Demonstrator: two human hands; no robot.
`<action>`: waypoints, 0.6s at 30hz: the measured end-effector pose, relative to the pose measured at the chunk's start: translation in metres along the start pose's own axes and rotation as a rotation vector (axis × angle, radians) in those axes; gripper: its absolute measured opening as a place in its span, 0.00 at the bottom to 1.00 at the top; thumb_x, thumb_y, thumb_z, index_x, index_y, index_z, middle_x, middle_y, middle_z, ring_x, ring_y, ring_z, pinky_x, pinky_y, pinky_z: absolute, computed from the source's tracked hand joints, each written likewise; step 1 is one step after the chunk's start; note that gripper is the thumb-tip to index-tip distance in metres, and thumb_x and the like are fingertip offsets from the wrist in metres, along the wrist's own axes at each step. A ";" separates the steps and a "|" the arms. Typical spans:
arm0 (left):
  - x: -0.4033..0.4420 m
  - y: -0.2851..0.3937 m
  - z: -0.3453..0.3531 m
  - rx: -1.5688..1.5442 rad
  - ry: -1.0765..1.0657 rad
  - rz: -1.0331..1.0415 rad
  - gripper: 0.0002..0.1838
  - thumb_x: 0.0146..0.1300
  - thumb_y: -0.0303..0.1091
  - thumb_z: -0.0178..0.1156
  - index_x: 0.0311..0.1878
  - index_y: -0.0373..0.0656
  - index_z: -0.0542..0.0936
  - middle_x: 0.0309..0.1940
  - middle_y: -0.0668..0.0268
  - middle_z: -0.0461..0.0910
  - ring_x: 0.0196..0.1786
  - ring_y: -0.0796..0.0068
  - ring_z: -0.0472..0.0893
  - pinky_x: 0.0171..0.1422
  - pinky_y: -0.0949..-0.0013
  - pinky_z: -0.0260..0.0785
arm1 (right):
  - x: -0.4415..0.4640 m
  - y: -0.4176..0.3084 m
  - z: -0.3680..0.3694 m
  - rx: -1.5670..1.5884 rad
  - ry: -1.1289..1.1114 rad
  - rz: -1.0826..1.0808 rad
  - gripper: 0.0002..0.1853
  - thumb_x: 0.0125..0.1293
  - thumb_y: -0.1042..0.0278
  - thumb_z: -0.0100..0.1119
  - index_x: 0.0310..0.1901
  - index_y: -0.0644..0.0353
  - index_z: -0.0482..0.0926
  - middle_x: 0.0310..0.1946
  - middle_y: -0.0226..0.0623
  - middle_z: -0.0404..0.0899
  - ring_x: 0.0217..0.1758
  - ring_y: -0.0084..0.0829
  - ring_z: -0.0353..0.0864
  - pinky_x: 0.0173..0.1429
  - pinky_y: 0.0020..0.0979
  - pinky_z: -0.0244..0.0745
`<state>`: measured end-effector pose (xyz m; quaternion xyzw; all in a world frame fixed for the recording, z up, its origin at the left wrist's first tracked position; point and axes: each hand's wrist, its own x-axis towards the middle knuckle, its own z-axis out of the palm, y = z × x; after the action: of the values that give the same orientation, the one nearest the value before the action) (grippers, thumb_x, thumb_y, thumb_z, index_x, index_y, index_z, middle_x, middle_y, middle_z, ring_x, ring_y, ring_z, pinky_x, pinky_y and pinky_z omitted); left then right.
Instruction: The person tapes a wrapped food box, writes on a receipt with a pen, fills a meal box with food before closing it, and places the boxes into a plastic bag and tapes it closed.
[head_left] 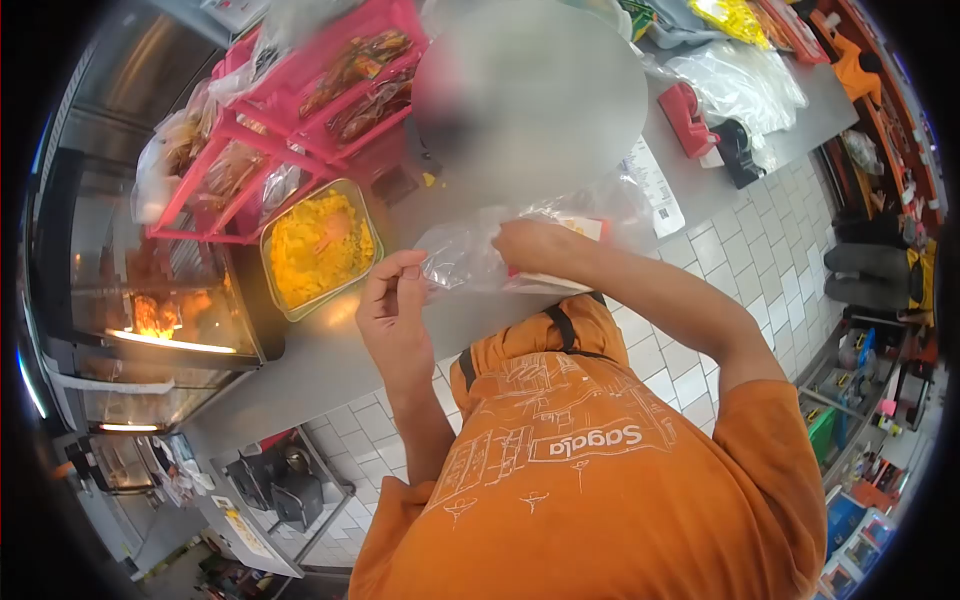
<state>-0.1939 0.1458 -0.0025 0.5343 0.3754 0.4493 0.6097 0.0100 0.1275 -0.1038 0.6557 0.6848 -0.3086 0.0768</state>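
Observation:
My left hand (397, 305) pinches the edge of a clear plastic bag (455, 258) over the front of the metal counter. Curled closed, my right hand (528, 246) is at the same bag, and its fingertips are hidden, so what they grip does not show. A red, white and yellow packet (584, 228) lies partly behind my right wrist, in or under the clear plastic. Left of my left hand stands a rectangular tray (375, 240) of yellow mashed-looking food.
A pink rack (222, 140) with bagged food stands at the back left, beside a lit glass cabinet (170, 325). A large blurred grey round shape (530, 90) fills the top middle. Red (686, 120) and black (738, 152) tape dispensers and plastic bags (740, 80) lie to the right.

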 end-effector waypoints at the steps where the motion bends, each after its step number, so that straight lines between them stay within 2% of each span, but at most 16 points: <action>1: 0.001 0.005 -0.002 -0.006 0.020 0.004 0.07 0.70 0.27 0.56 0.47 0.38 0.80 0.34 0.74 0.76 0.36 0.87 0.73 0.40 0.81 0.64 | -0.022 0.000 -0.004 -0.143 0.183 -0.159 0.09 0.63 0.70 0.55 0.38 0.55 0.86 0.33 0.33 0.84 0.41 0.36 0.86 0.47 0.38 0.78; 3: 0.005 0.012 -0.012 0.080 0.061 0.027 0.07 0.71 0.27 0.55 0.47 0.37 0.80 0.35 0.73 0.76 0.37 0.87 0.74 0.41 0.81 0.65 | -0.088 -0.011 -0.044 -0.331 0.067 -0.206 0.09 0.62 0.66 0.57 0.40 0.55 0.86 0.32 0.31 0.82 0.43 0.37 0.83 0.52 0.40 0.76; 4: 0.008 0.011 -0.020 0.078 0.094 0.026 0.07 0.71 0.27 0.55 0.47 0.37 0.80 0.35 0.73 0.76 0.37 0.87 0.74 0.41 0.81 0.65 | -0.126 -0.015 -0.070 -0.297 0.032 -0.132 0.10 0.61 0.62 0.60 0.41 0.55 0.85 0.33 0.35 0.82 0.46 0.38 0.81 0.53 0.44 0.74; 6: 0.016 0.004 -0.037 0.146 0.076 0.091 0.18 0.67 0.32 0.61 0.58 0.38 0.76 0.38 0.74 0.72 0.41 0.87 0.70 0.47 0.80 0.64 | -0.164 -0.010 -0.085 -0.171 0.217 -0.031 0.11 0.57 0.56 0.65 0.42 0.45 0.85 0.38 0.30 0.82 0.49 0.34 0.82 0.59 0.40 0.70; 7: 0.022 0.000 -0.049 0.146 0.084 0.083 0.18 0.67 0.32 0.61 0.58 0.38 0.76 0.38 0.74 0.72 0.41 0.87 0.70 0.47 0.80 0.64 | -0.183 -0.017 -0.109 -0.039 0.162 0.060 0.17 0.53 0.55 0.69 0.46 0.48 0.85 0.41 0.31 0.82 0.50 0.36 0.81 0.61 0.41 0.69; 8: 0.030 -0.005 -0.062 0.169 -0.036 0.233 0.27 0.63 0.37 0.66 0.63 0.38 0.72 0.46 0.69 0.73 0.49 0.80 0.72 0.53 0.74 0.65 | -0.194 -0.014 -0.113 -0.042 0.153 0.059 0.17 0.53 0.55 0.69 0.46 0.48 0.85 0.41 0.31 0.82 0.50 0.36 0.81 0.61 0.41 0.69; 9: 0.035 -0.011 -0.071 0.190 -0.157 0.386 0.36 0.59 0.42 0.71 0.68 0.39 0.69 0.55 0.64 0.74 0.57 0.74 0.74 0.60 0.68 0.67 | -0.206 -0.008 -0.116 0.121 0.336 -0.013 0.27 0.48 0.56 0.73 0.52 0.51 0.81 0.47 0.35 0.79 0.54 0.39 0.78 0.64 0.41 0.67; 10: 0.036 -0.016 -0.075 0.184 -0.151 0.385 0.36 0.59 0.42 0.71 0.68 0.39 0.69 0.55 0.64 0.74 0.57 0.74 0.74 0.60 0.68 0.67 | -0.215 0.000 -0.118 0.283 0.520 -0.087 0.38 0.42 0.57 0.78 0.59 0.55 0.78 0.52 0.38 0.77 0.58 0.42 0.76 0.66 0.41 0.66; 11: 0.036 -0.021 -0.077 0.309 -0.209 0.371 0.44 0.53 0.45 0.74 0.71 0.40 0.65 0.60 0.62 0.71 0.62 0.69 0.70 0.65 0.65 0.63 | -0.214 0.013 -0.111 0.271 0.516 -0.092 0.38 0.42 0.57 0.78 0.59 0.55 0.78 0.52 0.38 0.77 0.58 0.42 0.76 0.66 0.41 0.66; 13: 0.037 -0.051 -0.074 0.439 -0.362 0.309 0.52 0.47 0.47 0.77 0.73 0.42 0.62 0.67 0.60 0.68 0.70 0.61 0.66 0.73 0.60 0.58 | -0.183 0.049 -0.066 0.344 0.694 0.063 0.58 0.31 0.58 0.83 0.69 0.58 0.64 0.64 0.45 0.67 0.70 0.45 0.64 0.72 0.44 0.60; 15: 0.039 -0.091 -0.053 0.522 -0.582 0.271 0.49 0.48 0.46 0.75 0.72 0.42 0.64 0.67 0.59 0.68 0.69 0.58 0.66 0.73 0.59 0.58 | -0.107 0.067 0.006 0.471 0.523 -0.086 0.68 0.26 0.58 0.83 0.74 0.56 0.53 0.71 0.46 0.58 0.78 0.45 0.50 0.78 0.47 0.47; 16: 0.040 -0.106 -0.036 0.594 -0.675 0.287 0.46 0.49 0.46 0.74 0.70 0.42 0.66 0.66 0.59 0.69 0.68 0.59 0.68 0.72 0.59 0.60 | -0.080 0.048 0.027 0.564 0.572 -0.160 0.66 0.28 0.56 0.83 0.73 0.59 0.54 0.71 0.48 0.57 0.79 0.45 0.46 0.79 0.48 0.40; 17: 0.049 -0.129 -0.028 0.582 -0.677 0.185 0.38 0.53 0.42 0.70 0.67 0.41 0.69 0.65 0.56 0.69 0.65 0.60 0.70 0.70 0.59 0.61 | -0.053 0.028 0.048 0.653 0.615 -0.239 0.64 0.31 0.54 0.82 0.72 0.63 0.55 0.72 0.50 0.56 0.81 0.45 0.42 0.81 0.49 0.32; 18: 0.046 -0.132 -0.013 0.581 -0.680 0.131 0.35 0.55 0.41 0.69 0.66 0.41 0.70 0.64 0.55 0.70 0.64 0.60 0.71 0.70 0.60 0.62 | -0.039 0.002 0.049 0.524 0.668 -0.189 0.57 0.37 0.56 0.79 0.70 0.65 0.58 0.70 0.51 0.60 0.78 0.45 0.49 0.79 0.47 0.40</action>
<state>-0.1717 0.1905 -0.1343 0.8231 0.2299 0.1618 0.4935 0.0024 0.0686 -0.1237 0.6514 0.6276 -0.2486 -0.3464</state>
